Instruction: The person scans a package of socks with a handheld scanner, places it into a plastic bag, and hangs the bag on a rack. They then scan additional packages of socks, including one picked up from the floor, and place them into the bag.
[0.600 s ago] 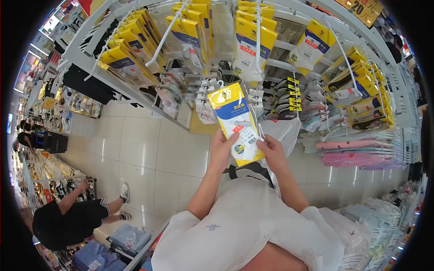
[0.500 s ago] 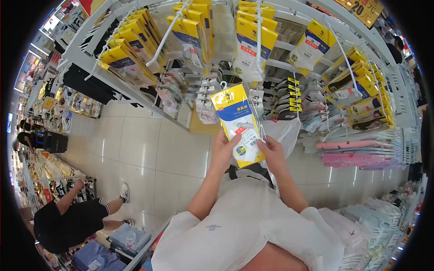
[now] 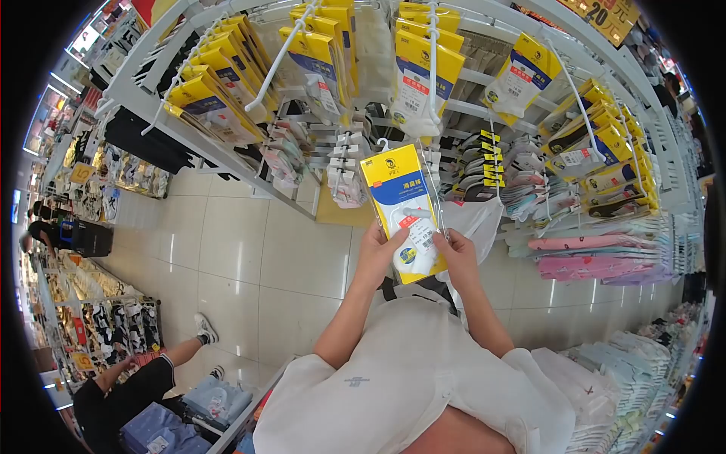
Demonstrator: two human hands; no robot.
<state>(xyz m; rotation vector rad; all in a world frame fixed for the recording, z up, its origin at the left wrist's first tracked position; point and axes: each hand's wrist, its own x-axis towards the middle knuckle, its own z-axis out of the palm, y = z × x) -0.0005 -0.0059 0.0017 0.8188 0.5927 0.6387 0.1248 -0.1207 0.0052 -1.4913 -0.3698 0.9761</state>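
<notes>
In front of my body I see a pack of socks [image 3: 404, 204] in a clear bag, with a yellow and blue card, a white price label and a small white hook at its top. My left hand [image 3: 377, 253] grips its lower left edge, thumb on the front. On the opposite edge, my right hand [image 3: 457, 253] pinches the clear wrapping near the label. The fingers behind the pack are hidden. A white bag [image 3: 476, 223] hangs down close to my right hand.
A white rack [image 3: 257, 170] curves ahead, with similar yellow sock packs [image 3: 427, 76] on its prongs. Pink folded clothes [image 3: 578, 266] hang at the right. Another person in black [image 3: 125, 405] is at the lower left, beside stacked blue clothes [image 3: 162, 431]. Pale tiled floor [image 3: 227, 250] lies between.
The sock pack has shifted slightly down and right, and its glare has lessened. Both hands keep their hold. The person in black at the lower left has moved lower in view.
</notes>
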